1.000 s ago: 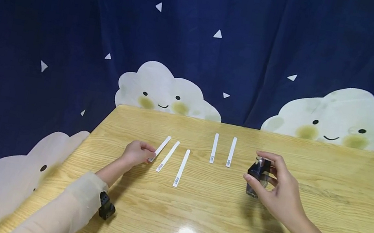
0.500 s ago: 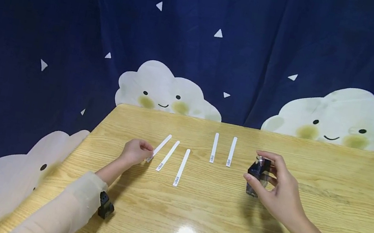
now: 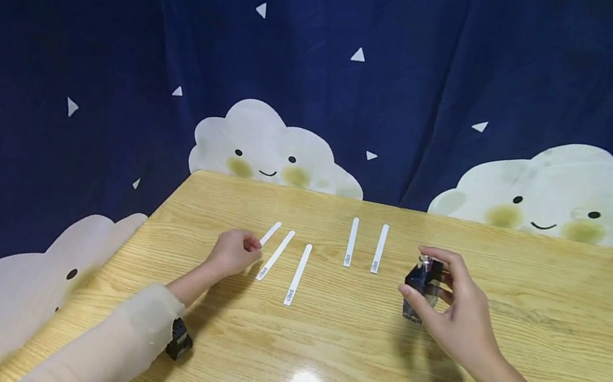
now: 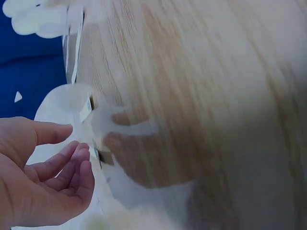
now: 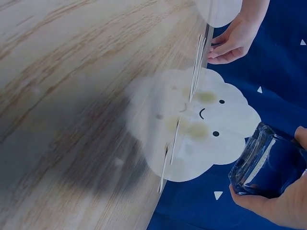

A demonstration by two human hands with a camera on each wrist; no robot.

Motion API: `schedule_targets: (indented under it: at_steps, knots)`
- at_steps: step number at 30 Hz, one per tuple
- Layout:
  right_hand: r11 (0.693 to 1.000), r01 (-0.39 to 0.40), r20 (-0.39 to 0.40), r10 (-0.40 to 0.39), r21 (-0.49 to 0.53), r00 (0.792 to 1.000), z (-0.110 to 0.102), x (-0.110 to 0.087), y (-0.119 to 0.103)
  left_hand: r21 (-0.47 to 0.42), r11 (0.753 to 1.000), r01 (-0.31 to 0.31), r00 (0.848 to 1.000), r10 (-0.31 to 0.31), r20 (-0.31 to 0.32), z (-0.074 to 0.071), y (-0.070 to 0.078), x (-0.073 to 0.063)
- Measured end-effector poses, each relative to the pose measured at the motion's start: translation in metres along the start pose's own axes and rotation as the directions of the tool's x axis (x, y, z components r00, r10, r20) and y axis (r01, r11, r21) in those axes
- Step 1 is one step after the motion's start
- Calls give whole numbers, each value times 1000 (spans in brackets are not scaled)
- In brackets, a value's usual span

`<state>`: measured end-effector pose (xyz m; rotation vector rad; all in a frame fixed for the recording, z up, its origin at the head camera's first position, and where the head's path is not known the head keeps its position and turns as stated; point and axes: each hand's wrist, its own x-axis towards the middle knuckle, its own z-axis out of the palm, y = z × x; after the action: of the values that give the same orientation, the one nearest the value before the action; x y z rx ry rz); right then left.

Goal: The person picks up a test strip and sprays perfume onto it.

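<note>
Shifting the bare left hand [image 3: 235,253] slightly rightward and covering the near end of the leftmost narrow, white, round-tipped paper strip [image 3: 271,234], so showing only its far part past the fingertips. Bending the fingers loosely and leaving a small gap between thumb and fingertips in the left wrist view, so apparently gripping nothing. Suggesting by this, as a judgement, a letting go of that strip and a pause in handling it. Coming close to the second slanted white paper strip [image 3: 275,255] as well, whether touching or not being hard to tell. Passing farther right along the pale wood-grain tabletop [image 3: 353,347], finding the third slanted white paper strip [image 3: 298,275], then the fourth, straighter white paper strip [image 3: 351,242] and the fifth white paper strip [image 3: 379,249] lying nearly parallel. Grasping meanwhile, in the bare right hand [image 3: 463,312], a dark blue, faceted glass bottle [image 3: 418,279], pressing it between thumb and curled fingers, setting the index finger at its top. Holding it roughly upright to the right of all the strips, apparently off the tabletop. Comparing with half a second earlier: losing sight of the leftmost strip's near end, seeing the left hand and its cream sleeve [image 3: 138,325] farther right, finding the bottle almost unmoved and the other four strips lying unchanged.
</note>
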<state>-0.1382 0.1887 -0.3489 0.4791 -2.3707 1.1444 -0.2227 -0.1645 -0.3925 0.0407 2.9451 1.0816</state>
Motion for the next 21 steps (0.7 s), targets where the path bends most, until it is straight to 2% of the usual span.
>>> schedule_targets:
  at_steps: [6, 14, 21]
  knots:
    - [1000, 9, 5, -9, 0, 1000, 0, 0, 1, 27, 999, -41, 999, 40, 30, 11, 7, -1]
    - [1000, 3, 19, -3, 3, 1000, -1, -1, 1, 98, 995, -13, 999, 10, 33, 18, 17, -2]
    - [1000, 0, 22, 0, 2, 1000, -1, -2, 2, 113, 993, 22, 998, -27, 49, 21, 20, 1]
